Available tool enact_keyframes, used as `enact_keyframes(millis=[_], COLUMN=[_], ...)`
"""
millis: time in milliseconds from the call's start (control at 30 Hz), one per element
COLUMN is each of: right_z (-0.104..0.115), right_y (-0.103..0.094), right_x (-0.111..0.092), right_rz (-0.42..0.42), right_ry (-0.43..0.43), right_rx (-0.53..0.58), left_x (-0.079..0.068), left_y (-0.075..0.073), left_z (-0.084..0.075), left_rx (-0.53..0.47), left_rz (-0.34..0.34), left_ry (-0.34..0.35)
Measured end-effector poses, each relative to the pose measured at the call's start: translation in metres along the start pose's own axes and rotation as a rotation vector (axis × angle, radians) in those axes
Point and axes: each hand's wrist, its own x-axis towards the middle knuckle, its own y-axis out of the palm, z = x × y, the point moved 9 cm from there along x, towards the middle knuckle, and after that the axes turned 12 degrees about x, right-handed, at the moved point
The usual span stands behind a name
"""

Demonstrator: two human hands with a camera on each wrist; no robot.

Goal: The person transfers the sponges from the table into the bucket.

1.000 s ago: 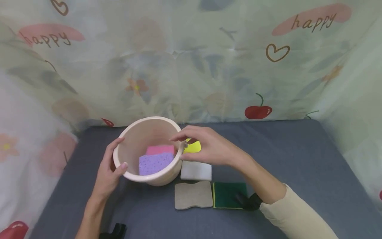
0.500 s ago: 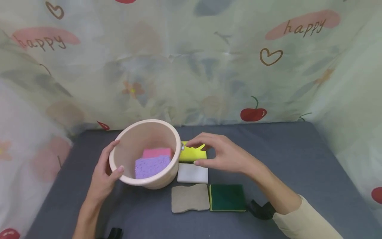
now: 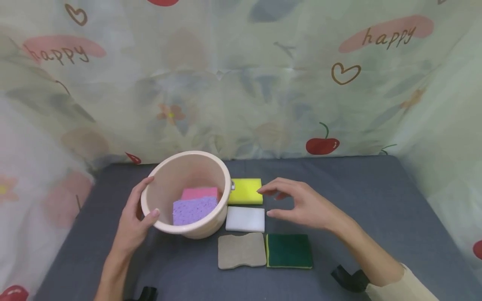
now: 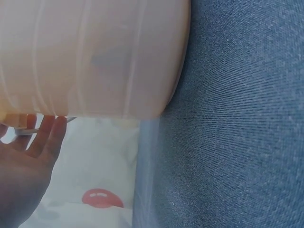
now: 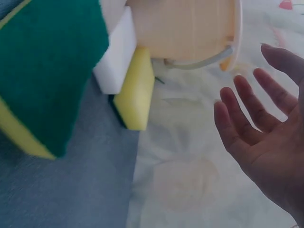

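Note:
My left hand (image 3: 129, 228) grips the rim of a cream plastic bucket (image 3: 163, 190), thumb over the near edge and fingers around the outside. The bucket tilts slightly toward me. Inside it lie a purple sponge (image 3: 193, 211) and a pink sponge (image 3: 199, 193) partly behind it. My right hand (image 3: 305, 205) hovers to the right of a yellow sponge (image 3: 246, 191) and a white sponge (image 3: 245, 219), holding nothing. In the right wrist view its fingers (image 5: 247, 111) are spread and loosely bent.
In front of the bucket lie a grey-beige sponge (image 3: 242, 251) with notched sides and a green-and-yellow scouring sponge (image 3: 289, 251). A dark cloth covers the table (image 3: 357, 196). A patterned curtain (image 3: 241, 104) hangs behind it.
My right hand has drawn away from the bucket's right side toward the right, uncovering the yellow sponge. My left hand keeps its grip on the bucket.

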Motion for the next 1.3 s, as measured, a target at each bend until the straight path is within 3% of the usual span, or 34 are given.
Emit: enact_keyframes(millis=[300,700,933,1300], right_z=[-0.017,-0.039,-0.049,-0.07], right_y=[0.001,0.006,0.01,0.025], right_x=[-0.019,-0.043,-0.053,-0.07], right_rz=[-0.009,-0.017,-0.03,-0.013], right_ry=[0.005,0.033,0.026,0.126], right_rx=[-0.019,-0.046,-0.026,-0.027], left_x=[0.0,0.0,0.0,0.0], left_y=[0.0,0.0,-0.001,0.0], left_z=[0.0,-0.006,-0.002,-0.003], left_rx=[0.028,-0.008,0.04,0.007], left_rz=[0.0,-0.03,-0.006,-0.016], left_ry=[-0.014,0.0,-0.012,-0.005])
